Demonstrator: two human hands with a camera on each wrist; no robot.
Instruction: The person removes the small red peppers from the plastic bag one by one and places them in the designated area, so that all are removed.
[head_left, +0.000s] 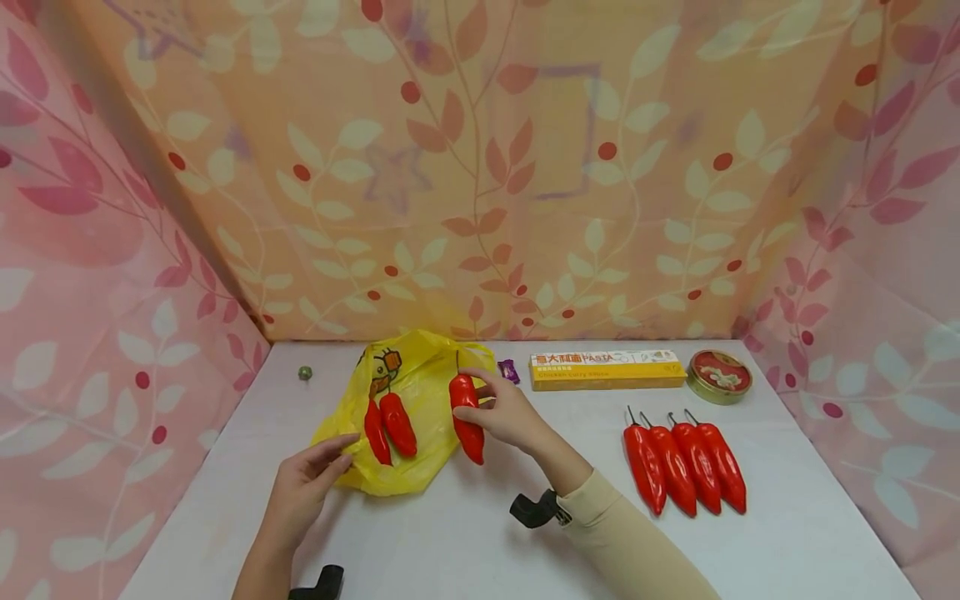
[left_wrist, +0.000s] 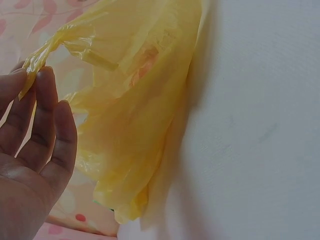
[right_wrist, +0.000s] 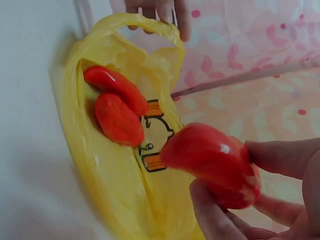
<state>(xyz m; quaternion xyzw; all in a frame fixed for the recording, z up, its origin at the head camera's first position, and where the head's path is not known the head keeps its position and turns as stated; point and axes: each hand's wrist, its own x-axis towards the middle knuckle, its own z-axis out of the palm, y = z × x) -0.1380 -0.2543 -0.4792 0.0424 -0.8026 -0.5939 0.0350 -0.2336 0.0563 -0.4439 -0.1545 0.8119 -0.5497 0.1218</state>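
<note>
A yellow plastic bag (head_left: pixel 429 417) with a printed cartoon lies spread on the white table, its mouth toward me. Two red chili peppers (right_wrist: pixel 118 120) rest inside it. My left hand (head_left: pixel 311 479) pinches the bag's edge between thumb and fingers; the left wrist view shows the gathered handle (left_wrist: pixel 37 62) in that grip. Between thumb and fingers, my right hand (head_left: pixel 506 408) holds a third red chili pepper (head_left: pixel 467 417), stem up, over the right side of the bag. In the right wrist view this pepper is in front of the bag's opening.
Several red chili peppers (head_left: pixel 682 467) lie in a row at the right. Behind them stand a yellow pasta box (head_left: pixel 607 372) and a round tin (head_left: pixel 718 377). A purple wrapped candy (head_left: pixel 508 371) sits beside the bag, and a small green object (head_left: pixel 304 372) lies at the back left.
</note>
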